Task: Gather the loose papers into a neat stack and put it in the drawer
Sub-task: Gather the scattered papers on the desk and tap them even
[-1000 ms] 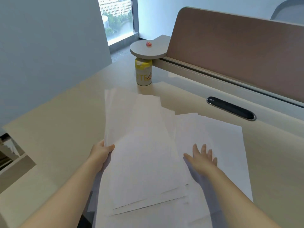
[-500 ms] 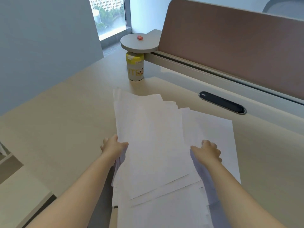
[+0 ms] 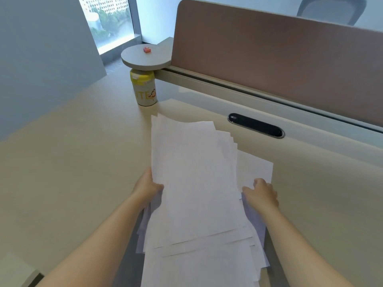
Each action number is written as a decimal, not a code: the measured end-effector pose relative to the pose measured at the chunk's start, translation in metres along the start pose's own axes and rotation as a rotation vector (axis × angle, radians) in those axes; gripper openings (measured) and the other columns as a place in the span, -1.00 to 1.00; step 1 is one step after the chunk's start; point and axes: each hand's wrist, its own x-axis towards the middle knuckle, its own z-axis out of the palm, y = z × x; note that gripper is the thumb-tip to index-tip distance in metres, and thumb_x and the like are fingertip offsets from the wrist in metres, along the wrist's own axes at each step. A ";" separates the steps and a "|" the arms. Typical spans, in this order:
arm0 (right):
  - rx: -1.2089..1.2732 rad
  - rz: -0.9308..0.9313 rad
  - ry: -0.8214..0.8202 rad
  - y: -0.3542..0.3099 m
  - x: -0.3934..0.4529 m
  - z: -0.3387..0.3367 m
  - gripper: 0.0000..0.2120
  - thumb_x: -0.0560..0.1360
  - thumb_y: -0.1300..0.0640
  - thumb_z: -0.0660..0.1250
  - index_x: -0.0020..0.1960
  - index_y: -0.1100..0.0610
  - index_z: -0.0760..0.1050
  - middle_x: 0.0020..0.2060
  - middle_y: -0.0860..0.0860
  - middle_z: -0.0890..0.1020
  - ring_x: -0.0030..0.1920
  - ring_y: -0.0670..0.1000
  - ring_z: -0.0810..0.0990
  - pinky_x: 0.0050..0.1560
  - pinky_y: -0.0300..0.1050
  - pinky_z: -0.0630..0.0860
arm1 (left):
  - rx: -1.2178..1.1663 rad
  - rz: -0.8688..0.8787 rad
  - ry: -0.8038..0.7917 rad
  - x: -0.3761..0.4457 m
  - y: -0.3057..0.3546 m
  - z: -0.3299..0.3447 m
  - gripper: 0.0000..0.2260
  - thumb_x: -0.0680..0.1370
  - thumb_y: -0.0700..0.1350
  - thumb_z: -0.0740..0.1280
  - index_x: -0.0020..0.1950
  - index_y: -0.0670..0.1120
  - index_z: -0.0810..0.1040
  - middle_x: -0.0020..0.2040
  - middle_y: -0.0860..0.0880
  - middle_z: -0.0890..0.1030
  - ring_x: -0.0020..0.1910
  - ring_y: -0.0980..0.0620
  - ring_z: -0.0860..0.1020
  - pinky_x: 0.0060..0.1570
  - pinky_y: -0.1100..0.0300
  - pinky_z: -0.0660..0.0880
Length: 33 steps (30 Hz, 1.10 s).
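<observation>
A pile of white papers (image 3: 194, 183) lies on the beige desk (image 3: 72, 162), its sheets fanned unevenly and hanging over the near edge. My left hand (image 3: 148, 186) grips the pile's left edge, fingers tucked under the sheets. My right hand (image 3: 262, 193) presses against the right side of the pile with curled fingers, resting on a sheet (image 3: 256, 166) that sticks out to the right. No drawer shows clearly in this view.
A yellow-lidded can (image 3: 144, 88) stands beyond the papers, under a round grey shelf (image 3: 145, 59) carrying a small red object (image 3: 147, 50). A black cable slot (image 3: 256, 125) sits at the right rear, before a brown divider panel (image 3: 279, 65). A pale cabinet corner (image 3: 18, 272) shows lower left.
Both hands have moved inward and squeezed the spread sheets into a narrower pile. My right hand went from flat with spread fingers to curled at the pile's right edge.
</observation>
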 end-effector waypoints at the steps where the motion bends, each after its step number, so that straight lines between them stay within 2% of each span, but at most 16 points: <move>1: -0.043 0.018 0.002 0.006 0.000 0.000 -0.50 0.51 0.05 0.18 0.39 0.22 0.25 0.38 0.15 0.36 0.35 0.21 0.31 0.28 0.00 0.33 | 0.012 -0.004 0.013 0.000 0.001 0.002 -0.57 0.45 -0.36 0.30 0.32 -0.22 0.37 0.26 -0.19 0.53 0.23 -0.18 0.51 0.21 0.01 0.45; 4: -0.048 -0.052 -0.023 0.015 0.006 0.006 -0.49 0.52 0.05 0.17 0.41 0.22 0.22 0.40 0.13 0.33 0.38 0.19 0.26 0.28 -0.01 0.31 | -0.017 -0.013 0.000 0.003 0.004 0.008 -0.61 0.46 -0.36 0.31 0.29 -0.27 0.41 0.26 -0.21 0.53 0.23 -0.19 0.51 0.18 0.05 0.43; 7: 0.128 -0.155 -0.096 0.009 0.014 0.013 -0.49 0.54 0.11 0.15 0.46 0.19 0.16 0.44 0.13 0.28 0.44 0.15 0.22 0.37 -0.01 0.24 | -0.068 0.020 -0.116 0.005 0.013 0.018 -0.60 0.49 -0.39 0.25 0.34 -0.25 0.38 0.28 -0.19 0.50 0.21 -0.13 0.49 0.15 0.11 0.38; 9: 0.250 -0.177 -0.126 0.003 0.016 0.013 -0.49 0.55 0.17 0.13 0.47 0.18 0.11 0.44 0.10 0.29 0.43 0.11 0.26 0.30 -0.11 0.28 | -0.092 0.027 -0.157 0.007 0.017 0.021 -0.66 0.51 -0.37 0.24 0.27 -0.20 0.38 0.15 -0.15 0.52 0.05 -0.06 0.48 0.04 0.15 0.38; 11: 0.395 -0.166 -0.167 0.001 0.020 0.011 -0.50 0.56 0.20 0.11 0.48 0.16 0.09 0.41 0.00 0.33 0.35 0.06 0.35 0.15 -0.23 0.27 | -0.128 -0.014 -0.168 0.014 0.017 0.020 -0.74 0.50 -0.28 0.29 0.17 -0.20 0.37 -0.10 -0.09 0.52 -0.19 -0.03 0.46 -0.16 0.15 0.39; 13: 0.457 -0.123 -0.161 0.003 0.026 0.007 -0.48 0.56 0.19 0.13 0.48 0.15 0.07 0.36 -0.10 0.31 0.37 0.04 0.33 0.15 -0.27 0.24 | -0.158 -0.061 -0.178 0.023 0.017 0.020 -0.67 0.48 -0.24 0.32 0.21 -0.27 0.39 -0.21 -0.06 0.48 -0.27 0.00 0.44 -0.20 0.16 0.37; 15: 0.347 -0.040 0.016 0.009 0.031 0.003 -0.45 0.53 0.14 0.19 0.47 0.20 0.13 0.43 0.04 0.30 0.42 0.13 0.28 0.29 -0.12 0.26 | -0.051 -0.047 -0.177 0.025 0.024 0.027 -0.77 0.52 -0.25 0.28 0.16 -0.23 0.42 -0.16 -0.10 0.52 -0.22 -0.06 0.48 -0.19 0.18 0.38; 17: 0.239 0.126 0.186 0.014 0.031 -0.002 -0.45 0.49 0.15 0.22 0.44 0.23 0.20 0.42 0.18 0.31 0.40 0.22 0.27 0.35 0.04 0.27 | 0.036 0.003 -0.175 0.025 0.033 0.037 -0.72 0.51 -0.28 0.26 0.22 -0.21 0.44 0.06 -0.16 0.57 -0.01 -0.10 0.50 -0.05 0.16 0.38; 18: 0.229 0.184 0.203 0.015 0.030 -0.003 -0.45 0.48 0.16 0.22 0.43 0.24 0.21 0.40 0.20 0.31 0.39 0.24 0.26 0.34 0.07 0.28 | 0.066 0.022 -0.185 0.026 0.037 0.042 -0.69 0.51 -0.30 0.26 0.26 -0.21 0.44 0.15 -0.18 0.56 0.03 -0.10 0.49 -0.01 0.15 0.39; 20: 0.227 0.187 0.157 0.015 0.030 -0.006 -0.45 0.49 0.17 0.20 0.44 0.25 0.18 0.41 0.20 0.31 0.40 0.24 0.24 0.33 0.07 0.28 | 0.121 0.046 -0.195 0.027 0.044 0.046 -0.66 0.50 -0.32 0.24 0.28 -0.21 0.42 0.23 -0.20 0.54 0.02 -0.09 0.48 -0.01 0.13 0.40; 23: 0.275 0.089 0.078 0.013 0.037 -0.007 -0.47 0.51 0.16 0.17 0.44 0.24 0.15 0.41 0.18 0.30 0.42 0.21 0.22 0.35 0.04 0.25 | 0.116 0.047 -0.251 0.030 0.053 0.051 -0.65 0.49 -0.37 0.21 0.27 -0.20 0.42 0.21 -0.21 0.52 0.05 -0.11 0.48 0.00 0.10 0.42; 25: 0.338 0.048 0.039 0.011 0.038 -0.007 -0.46 0.53 0.16 0.16 0.47 0.22 0.10 0.46 0.14 0.24 0.46 0.17 0.18 0.39 0.00 0.21 | 0.016 0.041 -0.325 0.028 0.059 0.056 -0.61 0.49 -0.42 0.16 0.27 -0.15 0.40 0.13 -0.19 0.52 0.06 -0.13 0.49 0.06 0.03 0.43; 27: 0.455 0.027 0.023 0.012 0.038 -0.011 -0.47 0.55 0.17 0.14 0.48 0.21 0.07 0.48 0.10 0.20 0.47 0.11 0.17 0.38 -0.07 0.20 | -0.077 0.025 -0.369 0.029 0.063 0.061 -0.60 0.49 -0.44 0.14 0.28 -0.15 0.36 -0.02 -0.16 0.52 -0.08 -0.12 0.50 -0.04 0.04 0.46; 30: 0.654 0.054 0.018 0.019 0.040 -0.017 -0.52 0.56 0.24 0.12 0.46 0.22 0.13 0.44 0.11 0.27 0.32 0.05 0.34 0.17 -0.20 0.26 | -0.139 -0.042 -0.412 0.030 0.069 0.062 -0.71 0.51 -0.40 0.19 0.17 -0.13 0.35 -0.24 -0.12 0.47 -0.32 -0.05 0.46 -0.30 0.18 0.43; 32: 0.718 0.076 0.034 0.025 0.042 -0.018 -0.58 0.53 0.30 0.12 0.38 0.27 0.24 0.32 0.16 0.42 0.09 0.00 0.40 -0.03 -0.28 0.36 | -0.124 -0.075 -0.376 0.030 0.069 0.062 -0.71 0.49 -0.37 0.25 0.19 -0.17 0.38 -0.27 -0.13 0.48 -0.41 -0.04 0.48 -0.43 0.26 0.44; 33: 0.728 0.084 0.030 0.026 0.040 -0.018 -0.62 0.52 0.33 0.12 0.33 0.31 0.29 0.23 0.18 0.48 0.02 0.00 0.41 -0.19 -0.35 0.41 | -0.104 -0.081 -0.341 0.031 0.067 0.063 -0.69 0.48 -0.37 0.27 0.21 -0.20 0.40 -0.24 -0.15 0.50 -0.39 -0.05 0.52 -0.40 0.25 0.46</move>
